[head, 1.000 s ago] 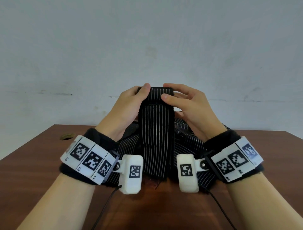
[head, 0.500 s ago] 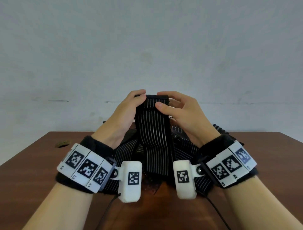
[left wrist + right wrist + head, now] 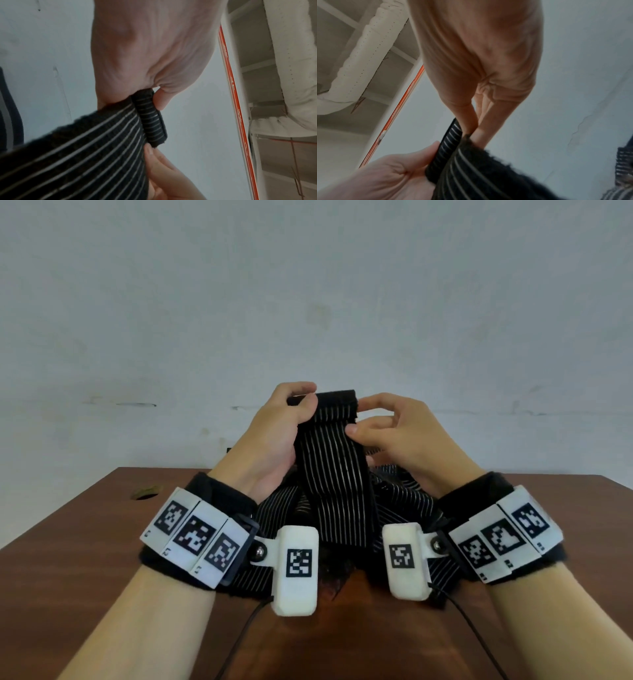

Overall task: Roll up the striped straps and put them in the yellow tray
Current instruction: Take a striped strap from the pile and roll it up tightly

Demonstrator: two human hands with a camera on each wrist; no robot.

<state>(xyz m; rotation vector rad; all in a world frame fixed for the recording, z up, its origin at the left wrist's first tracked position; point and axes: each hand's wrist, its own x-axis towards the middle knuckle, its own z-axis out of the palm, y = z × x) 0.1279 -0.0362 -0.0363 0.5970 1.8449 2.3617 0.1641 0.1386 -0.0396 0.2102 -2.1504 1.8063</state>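
Only the wrist views show the strap [image 3: 150,117] end turned over into a small tight roll; the head view shows its length hanging to a heap [image 3: 404,501] on the table [image 3: 68,559]. Left hand [image 3: 274,436] pinches the roll at its 9 o'clock edge, right hand [image 3: 394,433] at 3 o'clock. One strap lifted; the heap's count is unclear.

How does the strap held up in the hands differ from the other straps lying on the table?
The held strap is raised between the left hand and right hand, hanging straight; the pile of straps lies crumpled on the table. The held strap's top end is folded into a small roll; the pile shows no rolls. Both are black with thin white stripes.
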